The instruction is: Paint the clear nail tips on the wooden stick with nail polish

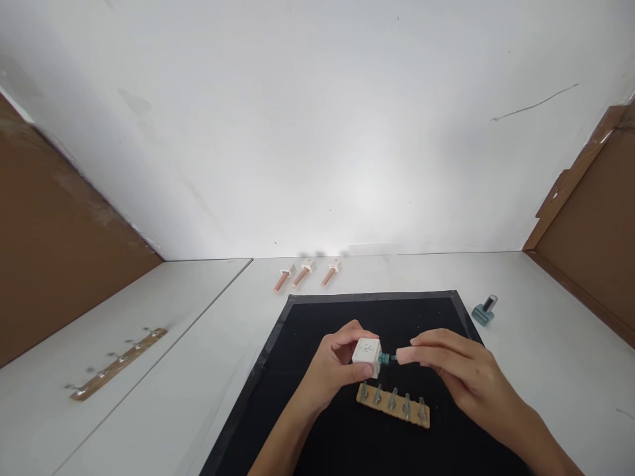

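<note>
My left hand (331,362) grips a white, square nail polish bottle (367,350), tilted so its green-stained neck points right. In my right hand (456,367) is the pale pink brush cap (405,356), pinched between the fingers. Its dark stem lies at the mouth of the bottle, and whether the bristles are inside I cannot tell. Just below my hands, a cork strip (394,404) carries several clear nail tips (393,398) standing in a row. The leftmost nail tip (364,391) looks greenish.
Under the strip lies a black mat (327,436) on the white table (198,410). Three pink-capped nail polish bottles (306,266) lie along the back. A teal bottle with a dark cap (483,311) is at right, another strip with nail tips (119,363) at left. Brown cardboard panels (49,231) flank the table.
</note>
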{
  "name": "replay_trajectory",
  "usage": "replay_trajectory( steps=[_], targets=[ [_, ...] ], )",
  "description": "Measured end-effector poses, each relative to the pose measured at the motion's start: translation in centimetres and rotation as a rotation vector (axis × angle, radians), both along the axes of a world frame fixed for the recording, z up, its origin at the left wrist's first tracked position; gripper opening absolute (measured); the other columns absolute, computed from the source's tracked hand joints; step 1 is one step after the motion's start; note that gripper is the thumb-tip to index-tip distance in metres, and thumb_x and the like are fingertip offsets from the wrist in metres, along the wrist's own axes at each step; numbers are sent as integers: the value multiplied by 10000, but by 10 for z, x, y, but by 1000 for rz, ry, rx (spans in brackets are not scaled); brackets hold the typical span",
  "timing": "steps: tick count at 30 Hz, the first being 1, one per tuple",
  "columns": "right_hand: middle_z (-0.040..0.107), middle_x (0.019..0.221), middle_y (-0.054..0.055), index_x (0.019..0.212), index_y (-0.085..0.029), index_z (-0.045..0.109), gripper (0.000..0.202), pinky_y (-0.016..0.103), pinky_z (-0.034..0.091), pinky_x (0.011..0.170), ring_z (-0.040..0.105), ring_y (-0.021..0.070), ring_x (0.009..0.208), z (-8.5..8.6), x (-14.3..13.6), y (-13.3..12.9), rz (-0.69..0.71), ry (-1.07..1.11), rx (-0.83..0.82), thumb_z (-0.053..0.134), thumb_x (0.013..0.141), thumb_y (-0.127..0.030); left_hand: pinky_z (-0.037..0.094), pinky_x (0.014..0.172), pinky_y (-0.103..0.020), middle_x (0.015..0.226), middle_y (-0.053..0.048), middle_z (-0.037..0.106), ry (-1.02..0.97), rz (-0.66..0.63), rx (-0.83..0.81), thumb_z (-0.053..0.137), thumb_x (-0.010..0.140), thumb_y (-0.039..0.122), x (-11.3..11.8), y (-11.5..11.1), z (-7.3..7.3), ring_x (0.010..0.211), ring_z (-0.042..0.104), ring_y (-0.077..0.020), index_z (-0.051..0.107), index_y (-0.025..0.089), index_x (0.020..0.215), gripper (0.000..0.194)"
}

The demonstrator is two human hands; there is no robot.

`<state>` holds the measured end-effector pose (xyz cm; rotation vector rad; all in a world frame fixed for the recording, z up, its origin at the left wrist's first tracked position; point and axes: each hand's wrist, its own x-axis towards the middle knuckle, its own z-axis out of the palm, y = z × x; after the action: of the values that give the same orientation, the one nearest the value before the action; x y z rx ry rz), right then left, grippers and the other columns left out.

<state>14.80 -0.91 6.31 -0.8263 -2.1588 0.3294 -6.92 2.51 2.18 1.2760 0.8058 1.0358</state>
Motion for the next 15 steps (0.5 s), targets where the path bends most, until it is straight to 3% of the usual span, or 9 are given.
replay_trajectory(
  steps=[5,15],
  targets=[
    [691,952,40,1114,-292,635,390,249,580,652,678,160,795,0,4,1,32,25,-39,416,901,-50,336,536,-260,661,20,447,17,21,-5,822,464,480,1,0,2,571,413,-112,750,194,745,407],
    [695,918,70,1094,-237,631,341,260,556,608,666,154,734,3,-4,-1,52,-51,33,387,932,-62,326,528,-249,663,15,458,-41,-20,-32,822,476,473,4,-2,-1,575,418,-109,752,197,747,393]
  ],
)
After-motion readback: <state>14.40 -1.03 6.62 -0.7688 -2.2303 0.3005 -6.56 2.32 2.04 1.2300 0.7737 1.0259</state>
